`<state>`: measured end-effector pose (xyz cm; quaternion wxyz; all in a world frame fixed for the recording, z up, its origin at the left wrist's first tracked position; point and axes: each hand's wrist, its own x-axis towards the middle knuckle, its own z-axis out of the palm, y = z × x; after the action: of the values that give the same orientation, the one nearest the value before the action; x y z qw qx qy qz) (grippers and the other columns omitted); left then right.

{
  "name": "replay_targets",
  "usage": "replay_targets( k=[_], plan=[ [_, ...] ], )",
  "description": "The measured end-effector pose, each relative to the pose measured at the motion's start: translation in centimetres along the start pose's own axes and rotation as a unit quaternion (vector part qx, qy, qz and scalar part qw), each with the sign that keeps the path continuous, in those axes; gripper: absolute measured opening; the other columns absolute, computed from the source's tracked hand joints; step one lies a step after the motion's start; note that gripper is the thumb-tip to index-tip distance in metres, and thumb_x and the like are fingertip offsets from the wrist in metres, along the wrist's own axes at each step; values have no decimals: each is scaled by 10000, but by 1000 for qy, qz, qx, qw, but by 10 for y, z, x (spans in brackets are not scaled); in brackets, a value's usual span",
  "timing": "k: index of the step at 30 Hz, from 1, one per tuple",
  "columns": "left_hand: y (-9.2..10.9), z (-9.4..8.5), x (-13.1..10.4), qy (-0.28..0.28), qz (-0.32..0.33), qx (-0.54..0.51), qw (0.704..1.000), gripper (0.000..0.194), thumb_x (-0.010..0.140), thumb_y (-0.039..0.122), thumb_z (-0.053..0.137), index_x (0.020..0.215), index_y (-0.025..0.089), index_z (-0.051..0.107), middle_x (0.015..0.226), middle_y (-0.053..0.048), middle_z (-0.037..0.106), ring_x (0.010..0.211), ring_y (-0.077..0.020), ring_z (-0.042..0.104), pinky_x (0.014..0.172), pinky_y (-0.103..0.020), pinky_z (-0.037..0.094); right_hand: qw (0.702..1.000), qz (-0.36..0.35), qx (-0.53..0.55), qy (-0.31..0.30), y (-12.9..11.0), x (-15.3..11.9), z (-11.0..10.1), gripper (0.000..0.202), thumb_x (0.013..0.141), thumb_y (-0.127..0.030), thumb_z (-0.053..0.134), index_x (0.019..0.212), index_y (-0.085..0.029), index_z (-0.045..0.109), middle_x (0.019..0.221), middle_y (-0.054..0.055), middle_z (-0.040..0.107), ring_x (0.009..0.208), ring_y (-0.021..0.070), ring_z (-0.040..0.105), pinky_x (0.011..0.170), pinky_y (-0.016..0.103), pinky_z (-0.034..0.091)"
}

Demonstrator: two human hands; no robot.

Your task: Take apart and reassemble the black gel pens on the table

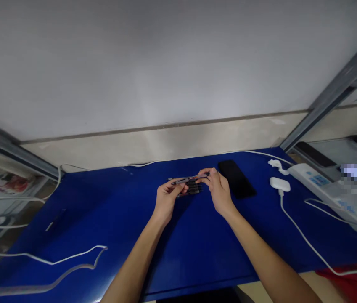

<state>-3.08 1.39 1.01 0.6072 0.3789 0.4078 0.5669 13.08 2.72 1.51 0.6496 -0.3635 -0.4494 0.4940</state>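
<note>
My left hand [167, 195] pinches one end of a dark pen [182, 181] between thumb and fingers. My right hand [218, 189] is closed on the other, thinner-looking end. The pen is raised slightly above the blue tabletop [118, 219], lying roughly level from hand to hand. Whether it is in one piece or in separate parts is too small to tell. Several other dark pens [194, 189] lie side by side on the table just beneath, partly covered by my fingers.
A black phone [236, 178] lies right of my right hand. Farther right are a white earphone case [279, 184] on a cable and a white power strip [310, 176]. A small pen-like item [55, 220] and white cables [52, 263] lie at left. A wall [172, 141] borders the back.
</note>
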Motion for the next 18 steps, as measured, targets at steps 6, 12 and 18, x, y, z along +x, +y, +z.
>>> replay_targets(
  k=[6,12,18],
  plan=[
    [11,-2,3,5,-18,-153,988,302,766,311,754,998,117,742,820,-50,687,740,-103,618,756,-227,495,990,-66,-122,-38,2,-12,4,137,897,-304,644,829,-213,720,686,15,641,594,137,529,559,248,411],
    [8,-10,11,35,-31,-79,996,331,760,429,752,922,143,719,752,-19,642,683,-97,590,682,-222,479,906,-200,-319,-194,10,-20,10,60,880,-273,664,834,-257,699,758,15,651,696,170,571,661,287,444],
    [21,-67,34,164,49,282,944,382,846,509,575,858,154,714,722,-55,654,610,-145,564,583,-256,399,817,-211,-472,-254,14,-14,1,154,936,-351,581,981,-250,689,928,68,627,906,231,582,740,363,503]
  ],
)
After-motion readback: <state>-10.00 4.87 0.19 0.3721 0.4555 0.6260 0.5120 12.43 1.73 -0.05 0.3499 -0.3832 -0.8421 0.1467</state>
